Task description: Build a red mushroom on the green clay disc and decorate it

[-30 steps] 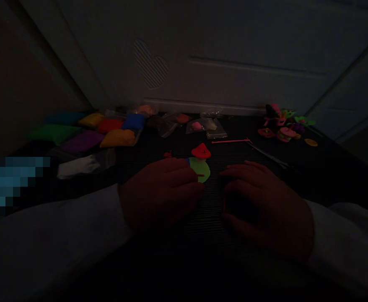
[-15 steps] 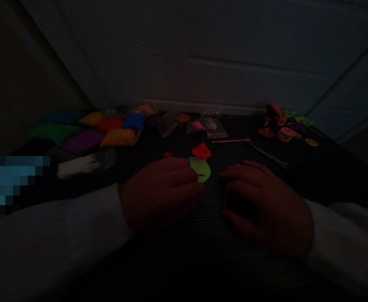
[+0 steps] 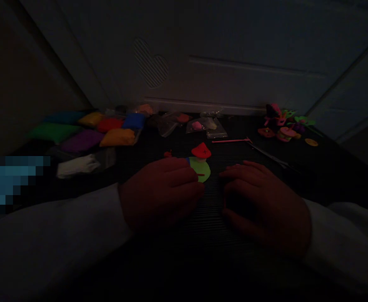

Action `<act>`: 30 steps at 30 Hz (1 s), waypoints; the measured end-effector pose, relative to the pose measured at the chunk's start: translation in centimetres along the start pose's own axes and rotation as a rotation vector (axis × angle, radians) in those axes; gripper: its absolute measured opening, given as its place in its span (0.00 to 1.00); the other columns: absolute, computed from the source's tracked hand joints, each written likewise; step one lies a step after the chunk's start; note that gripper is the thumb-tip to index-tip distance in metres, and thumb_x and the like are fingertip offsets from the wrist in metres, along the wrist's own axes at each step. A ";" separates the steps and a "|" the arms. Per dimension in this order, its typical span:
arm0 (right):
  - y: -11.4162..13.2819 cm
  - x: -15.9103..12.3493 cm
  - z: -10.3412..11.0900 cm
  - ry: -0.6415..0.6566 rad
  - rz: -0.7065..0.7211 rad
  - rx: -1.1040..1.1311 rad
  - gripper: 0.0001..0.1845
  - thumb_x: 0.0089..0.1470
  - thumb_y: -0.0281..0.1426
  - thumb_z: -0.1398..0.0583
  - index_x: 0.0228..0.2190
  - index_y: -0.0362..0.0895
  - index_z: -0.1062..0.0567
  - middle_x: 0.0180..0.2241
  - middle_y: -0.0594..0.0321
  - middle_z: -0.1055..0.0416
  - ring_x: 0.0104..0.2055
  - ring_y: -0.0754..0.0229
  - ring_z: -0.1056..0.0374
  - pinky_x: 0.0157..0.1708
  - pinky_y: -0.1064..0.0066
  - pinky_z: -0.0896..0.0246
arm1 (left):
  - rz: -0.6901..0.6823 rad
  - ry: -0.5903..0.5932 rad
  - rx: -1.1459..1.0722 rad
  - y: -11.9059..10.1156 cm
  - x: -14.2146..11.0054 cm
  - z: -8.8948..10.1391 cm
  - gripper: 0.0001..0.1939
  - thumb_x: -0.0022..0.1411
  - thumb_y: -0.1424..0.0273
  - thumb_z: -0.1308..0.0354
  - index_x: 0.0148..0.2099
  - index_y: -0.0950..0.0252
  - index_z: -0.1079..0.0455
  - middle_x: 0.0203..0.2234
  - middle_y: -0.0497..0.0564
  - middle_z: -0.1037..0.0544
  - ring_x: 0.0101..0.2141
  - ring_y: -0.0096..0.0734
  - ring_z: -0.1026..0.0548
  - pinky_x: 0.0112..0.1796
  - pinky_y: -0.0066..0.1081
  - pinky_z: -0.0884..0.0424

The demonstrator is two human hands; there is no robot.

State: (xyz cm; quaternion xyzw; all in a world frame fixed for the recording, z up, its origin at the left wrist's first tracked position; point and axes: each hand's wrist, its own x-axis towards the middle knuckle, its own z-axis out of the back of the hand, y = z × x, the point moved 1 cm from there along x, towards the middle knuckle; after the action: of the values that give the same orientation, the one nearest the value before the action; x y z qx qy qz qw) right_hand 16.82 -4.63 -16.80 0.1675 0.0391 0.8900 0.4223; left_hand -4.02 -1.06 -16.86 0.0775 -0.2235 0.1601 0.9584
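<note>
In dim light, a pale panel (image 3: 234, 37) stood behind a dark, ridged table (image 3: 207, 218). The person's forearms, in light sleeves (image 3: 61, 235), came in from both sides. The left hand (image 3: 163, 195) lay palm down, its fingers close together and bent; whether anything was pinched beneath them, I could not tell. The right hand (image 3: 267, 205) rested on its side, well apart from the left, fingers curled and thumb held off from them in a loose hollow. A thin reddish line showed at that gap, but I could not tell whether the hand gripped it.

Bags of bright colours (image 3: 53, 132) crowded the far left, a white bag (image 3: 79, 165) nearest the person. A heap of small coloured figures (image 3: 286, 134) sat far right. Scissors (image 3: 270, 155) lay beyond the right hand, tips just beside a pink stick (image 3: 231, 141). The green disc (image 3: 205, 170) lay flat between the hands, its left part hidden behind the left fingers. At its far edge stood a red cap (image 3: 202, 151) with a dark cross, over a pale stem. Smallest were a yellow slice (image 3: 311, 142), a red bit (image 3: 168, 154) beyond the left hand, and a red strip (image 3: 200, 175) on the disc.
</note>
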 end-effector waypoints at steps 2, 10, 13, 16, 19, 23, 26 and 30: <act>0.0 0.0 -0.1 -0.012 -0.003 0.009 0.12 0.45 0.37 0.42 0.32 0.44 0.29 0.44 0.58 0.32 0.49 0.56 0.40 0.54 0.55 0.56 | -0.002 -0.007 0.000 0.0 0.0 0.1 0.06 0.56 0.74 0.47 0.36 0.67 0.32 0.27 0.51 0.27 0.30 0.29 0.32 0.32 0.32 0.35; -0.2 -0.1 0.1 -0.042 0.022 0.028 0.12 0.45 0.35 0.42 0.33 0.45 0.29 0.44 0.57 0.32 0.49 0.54 0.39 0.53 0.52 0.54 | 0.007 -0.013 0.002 0.0 -0.1 0.0 0.05 0.56 0.73 0.48 0.36 0.66 0.32 0.28 0.51 0.27 0.30 0.29 0.32 0.33 0.32 0.34; -0.8 -0.2 0.6 -0.046 0.059 0.043 0.12 0.46 0.29 0.43 0.37 0.47 0.30 0.46 0.59 0.34 0.51 0.58 0.41 0.54 0.54 0.54 | -0.007 0.001 -0.001 0.1 -0.2 -0.1 0.06 0.56 0.74 0.47 0.37 0.66 0.32 0.28 0.51 0.27 0.30 0.29 0.32 0.32 0.32 0.35; -1.4 -0.2 0.7 -0.006 0.119 0.039 0.15 0.48 0.27 0.44 0.39 0.50 0.30 0.49 0.62 0.36 0.52 0.59 0.42 0.55 0.52 0.58 | -0.013 -0.008 -0.002 0.1 -0.2 0.0 0.06 0.56 0.74 0.47 0.37 0.67 0.32 0.28 0.51 0.27 0.30 0.29 0.32 0.32 0.32 0.35; -1.8 -0.1 0.4 0.061 0.156 0.048 0.13 0.49 0.29 0.44 0.39 0.53 0.29 0.49 0.62 0.36 0.53 0.59 0.42 0.55 0.49 0.61 | 0.000 -0.027 0.006 0.0 -0.1 0.0 0.05 0.56 0.74 0.47 0.36 0.66 0.32 0.27 0.51 0.27 0.30 0.28 0.32 0.31 0.31 0.35; -1.9 0.2 0.0 0.076 0.178 0.084 0.09 0.51 0.30 0.45 0.34 0.50 0.27 0.48 0.62 0.34 0.52 0.59 0.41 0.55 0.49 0.61 | -0.007 -0.019 0.003 0.0 0.0 0.0 0.05 0.56 0.73 0.47 0.36 0.66 0.32 0.27 0.51 0.27 0.30 0.28 0.32 0.31 0.31 0.35; -1.8 0.4 0.0 0.062 0.192 0.093 0.07 0.50 0.30 0.44 0.31 0.48 0.27 0.47 0.62 0.34 0.52 0.59 0.41 0.56 0.50 0.62 | -0.009 -0.013 0.006 0.0 -0.1 -0.1 0.05 0.56 0.74 0.47 0.36 0.66 0.33 0.28 0.51 0.27 0.30 0.29 0.32 0.32 0.32 0.35; -1.7 0.4 0.1 0.048 0.175 0.099 0.05 0.50 0.29 0.44 0.30 0.48 0.28 0.46 0.62 0.33 0.52 0.59 0.41 0.55 0.51 0.61 | -0.020 -0.024 0.005 0.1 -0.2 -0.1 0.05 0.55 0.74 0.47 0.37 0.67 0.33 0.28 0.51 0.27 0.30 0.29 0.32 0.32 0.32 0.35</act>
State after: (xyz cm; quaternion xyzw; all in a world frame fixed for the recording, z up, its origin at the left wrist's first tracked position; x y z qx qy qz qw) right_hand 17.83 -3.28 -16.98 0.1695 0.0787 0.9241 0.3332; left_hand -4.16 -1.05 -17.00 0.0839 -0.2338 0.1502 0.9569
